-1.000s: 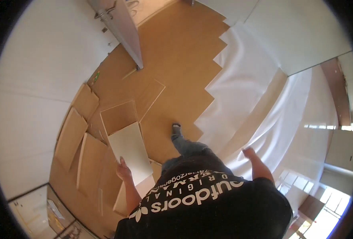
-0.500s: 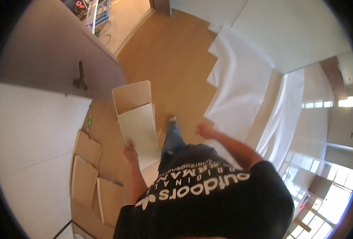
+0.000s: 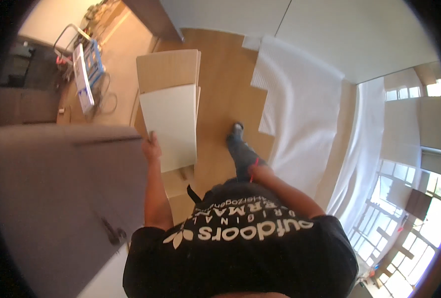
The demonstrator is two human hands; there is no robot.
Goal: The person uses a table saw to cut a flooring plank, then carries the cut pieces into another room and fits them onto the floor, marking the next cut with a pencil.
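Note:
My left hand (image 3: 152, 147) is closed on the left edge of a small stack of short floor planks, carried flat above the floor. The upper plank (image 3: 171, 126) has a whitish face; a light wood-coloured plank (image 3: 168, 69) sticks out beyond it at the far end. My right hand (image 3: 254, 173) hangs low beside my leg, a red band at its wrist. Its fingers are hidden from sight, and no object shows in it.
A grey door (image 3: 66, 174) with a dark handle stands close on my left. Wood-look flooring (image 3: 220, 64) ends in a stepped edge against rumpled white underlay (image 3: 300, 109) on the right. Past the doorway are a blue-framed cart (image 3: 95, 59) and cables (image 3: 108, 102).
I have stepped forward, and the doorway with the cart has come further into view. The planks have moved ahead with my left hand. My right hand has dropped back toward my leg.

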